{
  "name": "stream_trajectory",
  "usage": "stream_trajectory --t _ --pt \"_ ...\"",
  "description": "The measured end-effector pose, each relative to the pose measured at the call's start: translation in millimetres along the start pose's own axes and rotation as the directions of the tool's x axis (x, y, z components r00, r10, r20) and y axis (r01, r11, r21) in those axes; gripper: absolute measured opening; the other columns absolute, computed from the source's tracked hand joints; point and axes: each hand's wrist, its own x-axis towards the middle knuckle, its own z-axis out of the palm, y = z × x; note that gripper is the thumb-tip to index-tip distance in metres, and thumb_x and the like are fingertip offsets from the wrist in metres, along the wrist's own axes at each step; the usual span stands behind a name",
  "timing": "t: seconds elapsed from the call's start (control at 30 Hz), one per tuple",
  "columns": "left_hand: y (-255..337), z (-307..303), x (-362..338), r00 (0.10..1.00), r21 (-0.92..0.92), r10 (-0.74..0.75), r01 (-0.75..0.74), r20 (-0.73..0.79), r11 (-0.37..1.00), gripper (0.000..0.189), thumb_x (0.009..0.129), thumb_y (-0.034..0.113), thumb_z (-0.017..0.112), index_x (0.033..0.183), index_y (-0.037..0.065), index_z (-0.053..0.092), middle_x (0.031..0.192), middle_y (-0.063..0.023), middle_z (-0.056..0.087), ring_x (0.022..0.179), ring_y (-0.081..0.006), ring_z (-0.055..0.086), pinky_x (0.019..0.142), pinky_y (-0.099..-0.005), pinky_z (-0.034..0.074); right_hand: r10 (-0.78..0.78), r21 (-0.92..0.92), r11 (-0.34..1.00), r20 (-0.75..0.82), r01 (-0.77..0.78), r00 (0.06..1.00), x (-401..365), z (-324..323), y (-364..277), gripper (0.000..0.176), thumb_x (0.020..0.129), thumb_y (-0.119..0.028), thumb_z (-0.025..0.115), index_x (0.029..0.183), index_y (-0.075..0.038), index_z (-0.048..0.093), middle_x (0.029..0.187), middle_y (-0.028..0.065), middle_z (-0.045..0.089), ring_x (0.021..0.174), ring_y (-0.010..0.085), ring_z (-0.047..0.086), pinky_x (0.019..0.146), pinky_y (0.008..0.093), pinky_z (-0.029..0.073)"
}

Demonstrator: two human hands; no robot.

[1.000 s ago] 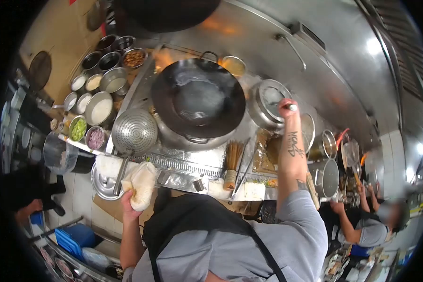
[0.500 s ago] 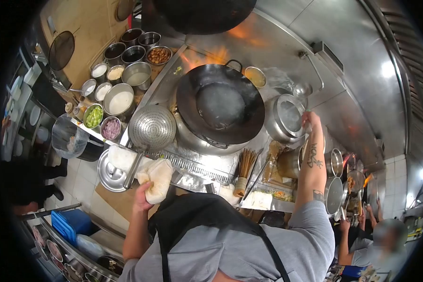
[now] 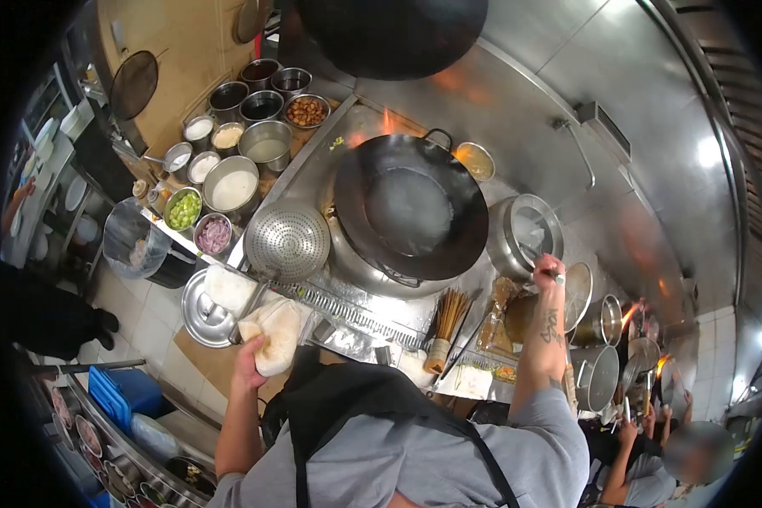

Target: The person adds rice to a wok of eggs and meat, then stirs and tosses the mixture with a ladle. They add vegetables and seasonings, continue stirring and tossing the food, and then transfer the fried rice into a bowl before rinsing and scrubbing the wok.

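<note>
My left hand (image 3: 248,364) is closed around a folded white cloth (image 3: 275,337), held over the counter's near left edge. My right hand (image 3: 549,271) grips the handle of a ladle (image 3: 528,251), whose head dips into a round metal pot (image 3: 501,230). Left of that pot, a large dark wok (image 3: 356,190) sits on the burner, its bottom looking wet and hazy with steam. Flames show behind the wok. A perforated strainer (image 3: 286,241) rests at the wok's left side.
Metal containers of sauces and white powders (image 3: 231,190) stand at the left, with chopped green pieces (image 3: 183,210) and onion (image 3: 213,234). A bamboo brush (image 3: 449,326) lies in front of the wok. Other people (image 3: 643,474) work at the far right, near more flames.
My right hand has drawn nearer to me, and the ladle has come down from above into the pot. The view has shifted slightly; my left hand still holds the cloth.
</note>
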Motion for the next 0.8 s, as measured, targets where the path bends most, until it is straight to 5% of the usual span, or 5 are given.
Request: stream_trajectory --t 0.27,0.5,0.63,0.7,0.8 --pt "1.0 -16.4 -10.4 0.997 -0.044 0.031 -0.034 -0.067 0.998 0.051 0.086 0.016 0.055 0.13 -0.006 0.044 0.121 -0.0211 0.058 0.108 -0.0333 0.061 0.095 -0.0457 0.05 -0.208 -0.093 0.972 0.101 0.217 0.973 -20.4 72.3 -6.3 0.025 0.086 0.0 0.036 0.062 -0.008 0.036 0.05 0.0 0.04 0.038 0.0086 0.04 0.037 0.0195 0.041" --pt "5.4 -14.3 4.0 0.997 0.002 -0.018 0.017 0.072 1.0 0.053 0.087 0.02 0.053 0.132 -0.006 0.043 0.125 -0.0208 0.057 0.111 -0.0341 0.06 0.098 -0.0457 0.048 0.025 -0.235 0.972 0.006 -0.023 1.0 1.8 149.0 -21.9 0.028 0.09 -0.006 0.042 0.063 -0.011 0.037 0.055 -0.0005 0.042 0.043 0.0088 0.042 0.038 0.0192 0.039" --pt "3.3 -7.1 5.9 0.998 -0.011 -0.008 0.009 0.068 1.0 0.052 0.087 0.019 0.053 0.131 -0.007 0.044 0.123 -0.0213 0.058 0.109 -0.0334 0.061 0.096 -0.0449 0.049 -0.326 -0.921 0.38 -0.049 0.084 0.944 -20.5 107.6 -7.0 0.025 0.089 -0.015 0.048 0.064 -0.011 0.046 0.055 0.0013 0.044 0.045 0.0138 0.045 0.042 0.0275 0.04" --pt "2.7 -9.7 5.8 1.0 0.002 0.002 -0.002 0.002 1.0 0.048 0.088 0.016 0.055 0.128 -0.008 0.046 0.12 -0.0205 0.059 0.106 -0.032 0.062 0.093 -0.0435 0.051 -0.516 -0.998 -0.07 0.033 -0.004 0.856 -18.2 73.4 -21.4 0.03 0.088 -0.025 0.049 0.068 -0.006 0.06 0.057 0.0054 0.053 0.048 0.019 0.053 0.043 0.0346 0.04" --pt "2.2 -36.8 12.7 0.995 0.196 -0.013 0.032 -0.097 0.98 0.05 0.087 0.016 0.055 0.131 -0.006 0.044 0.12 -0.0182 0.06 0.107 -0.0299 0.062 0.092 -0.0423 0.052 -0.541 -0.918 -0.32 -0.027 -0.235 0.84 -30.3 55.5 -5.2 0.026 0.078 -0.018 0.055 0.059 0.0 0.062 0.057 0.0098 0.059 0.051 0.0225 0.057 0.048 0.0376 0.043"
